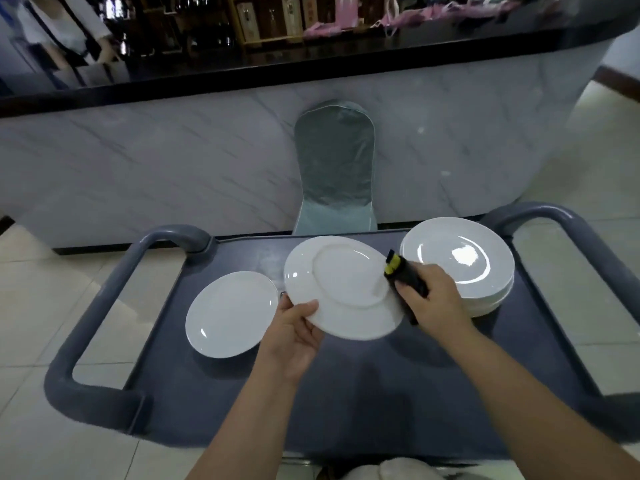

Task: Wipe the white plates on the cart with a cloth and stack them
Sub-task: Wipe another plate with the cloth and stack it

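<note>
White round ceramic plate (346,289), turned underside up so its raised foot ring shows, sits tilted above the deck of the grey-blue plastic service cart (346,393), gripped at its near-left rim by my left hand (294,337), thumb on top and fingers curled beneath. My right hand (433,299) is closed around a rolled black-and-yellow cleaning cloth (403,271), whose yellow end touches the plate at the right side of the foot ring. At far right on the cart deck, just behind that hand, stands a stack of white round plates (460,261), face up and catching the light; I cannot count them. At left a single white round plate (230,315) lies flat on the deck, its edge just beside the held plate and my left thumb. Thick grey looped handles (93,306) frame both ends of the cart. Beyond it, a chair in a pale grey-green fabric cover (334,168) stands against a grey veined marble-look counter front (173,161) with a black top, and pale glossy floor tiles (34,289) spread on either side.
</note>
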Tool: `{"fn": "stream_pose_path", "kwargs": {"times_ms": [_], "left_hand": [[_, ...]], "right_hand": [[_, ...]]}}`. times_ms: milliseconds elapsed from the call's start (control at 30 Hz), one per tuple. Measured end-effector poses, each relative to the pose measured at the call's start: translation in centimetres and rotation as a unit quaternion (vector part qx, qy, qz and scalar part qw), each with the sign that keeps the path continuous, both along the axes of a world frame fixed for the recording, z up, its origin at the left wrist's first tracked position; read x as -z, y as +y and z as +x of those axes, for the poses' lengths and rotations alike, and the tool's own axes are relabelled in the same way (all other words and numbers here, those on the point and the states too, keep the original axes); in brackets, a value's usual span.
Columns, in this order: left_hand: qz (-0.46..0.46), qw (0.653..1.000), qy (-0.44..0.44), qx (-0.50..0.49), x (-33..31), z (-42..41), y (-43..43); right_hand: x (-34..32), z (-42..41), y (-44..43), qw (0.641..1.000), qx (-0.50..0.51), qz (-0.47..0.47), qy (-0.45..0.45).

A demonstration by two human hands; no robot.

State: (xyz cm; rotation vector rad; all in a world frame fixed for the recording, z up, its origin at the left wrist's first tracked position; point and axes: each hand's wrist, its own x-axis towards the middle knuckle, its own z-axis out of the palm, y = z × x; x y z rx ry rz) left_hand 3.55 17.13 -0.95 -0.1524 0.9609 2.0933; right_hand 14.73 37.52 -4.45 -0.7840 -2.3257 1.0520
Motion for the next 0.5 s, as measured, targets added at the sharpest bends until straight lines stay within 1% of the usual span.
{"fn": "stream_pose_path", "kwargs": {"times_ms": [67,100,167,200,233,267,333,400,433,467,500], "left_hand": [[-0.019,0.999,-0.027,0.0,0.5,0.3,1.7],[-0.027,0.999,-0.028,0.01,0.8,0.4,2.4],[-0.041,0.998,-0.03,0.039,0.7,0.5,3.0],[-0.039,0.997,-0.038,0.052,0.7,0.3,3.1],[-0.027,0.997,-0.043,0.059,0.7,0.1,3.3],[-0.012,0.997,-0.041,0.058,1.0,-0.2,3.2],[0.009,0.998,-0.025,0.061,0.9,-0.4,2.8],[0.005,0.994,0.026,0.104,0.7,-0.3,2.3],[-0.001,0.988,0.06,0.139,0.3,0.0,2.2],[-0.01,0.981,0.09,0.17,0.0,0.2,2.4],[-0.01,0.975,0.11,0.194,-0.4,0.3,2.8]], "right_hand": [[0.7,1.5,-3.6,0.995,0.001,0.095,0.041],[0.4,1.2,-5.5,0.987,-0.025,0.149,0.05],[-0.2,0.1,-8.0,0.957,-0.09,0.271,0.046],[-0.1,-0.1,-8.2,0.947,-0.099,0.3,0.05],[0.0,0.2,-7.6,0.95,-0.091,0.294,0.06],[0.4,0.8,-6.7,0.958,-0.068,0.267,0.078],[1.4,2.7,-4.2,0.979,0.01,0.183,0.095],[0.7,3.6,-1.4,0.989,0.092,0.093,0.067],[-0.3,3.3,-0.2,0.99,0.116,0.069,0.045],[-1.6,2.5,0.4,0.99,0.12,0.072,0.032],[-2.9,1.6,0.4,0.989,0.103,0.104,0.023]]}}
